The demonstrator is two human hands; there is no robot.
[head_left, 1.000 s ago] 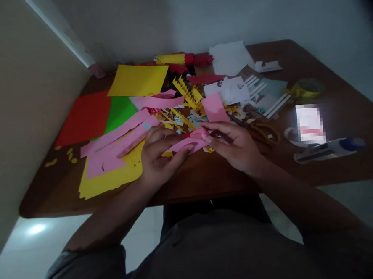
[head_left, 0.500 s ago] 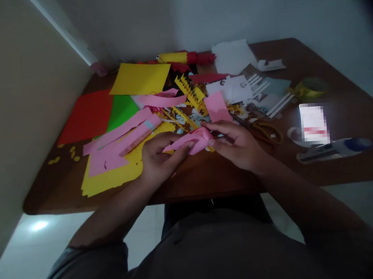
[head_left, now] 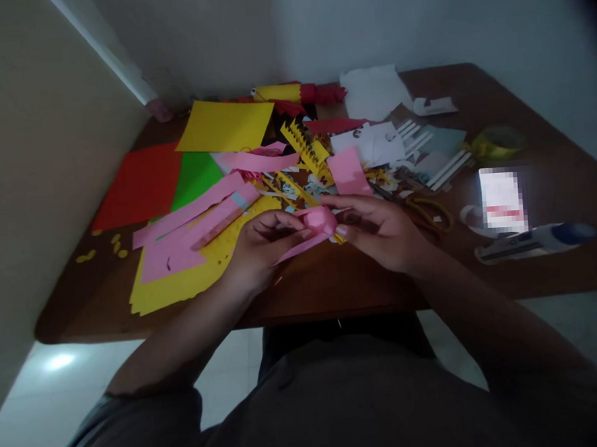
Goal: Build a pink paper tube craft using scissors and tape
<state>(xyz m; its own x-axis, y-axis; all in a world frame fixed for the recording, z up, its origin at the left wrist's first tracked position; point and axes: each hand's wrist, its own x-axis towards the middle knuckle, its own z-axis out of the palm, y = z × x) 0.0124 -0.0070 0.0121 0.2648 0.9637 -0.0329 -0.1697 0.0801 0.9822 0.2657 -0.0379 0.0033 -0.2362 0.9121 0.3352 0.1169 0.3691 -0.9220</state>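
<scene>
Between my hands, above the front of the table, is a piece of pink paper (head_left: pixel 320 220) bent into a rounded curl. My left hand (head_left: pixel 267 245) pinches its left part between thumb and fingers. On the other side my right hand (head_left: pixel 377 231) grips the right edge with thumb and forefinger. A bit of yellow paper (head_left: pixel 338 238) shows just under the curl by my right thumb. Behind the hands lie paper scraps, a toothed yellow strip (head_left: pixel 304 145) and a flat pink piece (head_left: pixel 348 171). Scissors (head_left: pixel 429 214) with orange handles rest close to my right hand.
Pink strips (head_left: pixel 196 206) and yellow sheets (head_left: pixel 181 288) lie at left, with red (head_left: pixel 137 186) and green (head_left: pixel 195 179) sheets behind. A tape roll (head_left: pixel 498 142), a lit pixelated screen (head_left: pixel 502 194) and a white-and-blue glue bottle (head_left: pixel 537 241) are at right. Walls border the table (head_left: pixel 313 297).
The pink paper has turned and now shows a rounder curl. My left hand has shifted slightly to the right, closer to my right hand, which has hardly moved.
</scene>
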